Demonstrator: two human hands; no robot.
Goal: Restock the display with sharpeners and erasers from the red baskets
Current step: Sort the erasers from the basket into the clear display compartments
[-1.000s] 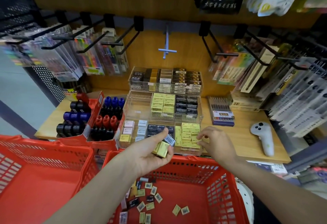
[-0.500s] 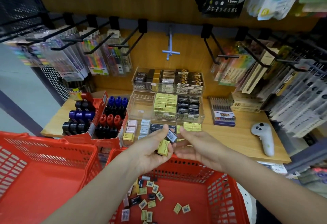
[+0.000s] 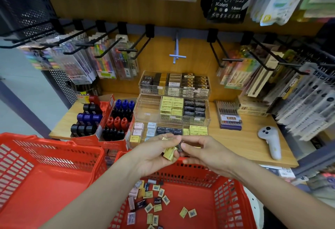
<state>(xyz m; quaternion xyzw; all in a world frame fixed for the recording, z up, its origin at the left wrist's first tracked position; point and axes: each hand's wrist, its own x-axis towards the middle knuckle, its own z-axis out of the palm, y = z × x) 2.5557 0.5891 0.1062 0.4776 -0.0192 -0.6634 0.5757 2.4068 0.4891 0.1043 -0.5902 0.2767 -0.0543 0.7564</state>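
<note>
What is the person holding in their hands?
The left hand cups small yellow wrapped erasers in its palm and curled fingers. The right hand pinches a small dark eraser at its end.

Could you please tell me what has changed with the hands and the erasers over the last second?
The right hand drew back from the front clear tray to meet the left hand above the red plastic basket, its fingertips now on the small dark eraser there. The left hand kept its grip on the yellow wrapped erasers. The loose erasers in the basket and the white controller stayed put.
</note>
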